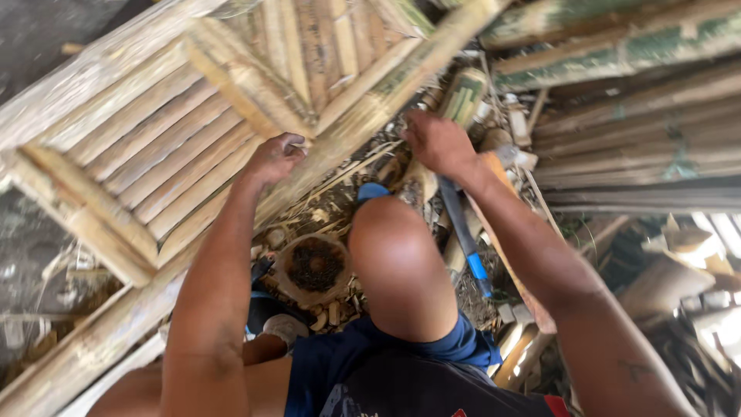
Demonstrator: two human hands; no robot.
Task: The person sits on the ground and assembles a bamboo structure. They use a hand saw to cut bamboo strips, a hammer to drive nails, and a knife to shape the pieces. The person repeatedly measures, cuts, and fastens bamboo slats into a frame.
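Observation:
My left hand (274, 157) pinches the lower edge of a bamboo slat panel (154, 147), where a cross slat meets a long bamboo rail (363, 116). A small thin thing may be between its fingertips; I cannot tell what. My right hand (437, 143) rests with fingers curled on the same rail further right, against scraps and a short bamboo piece (465, 94). What it grips is hidden under the palm. A tool with a blue handle (465, 239) lies just under my right forearm. My bent knee (397, 262) is between both arms.
A round bowl of dark small bits (315, 266) stands on the ground by my knee. Stacked bamboo poles (633, 116) fill the right side. Offcuts and shavings litter the ground around the bowl. More wood pieces (679, 270) lie at the lower right.

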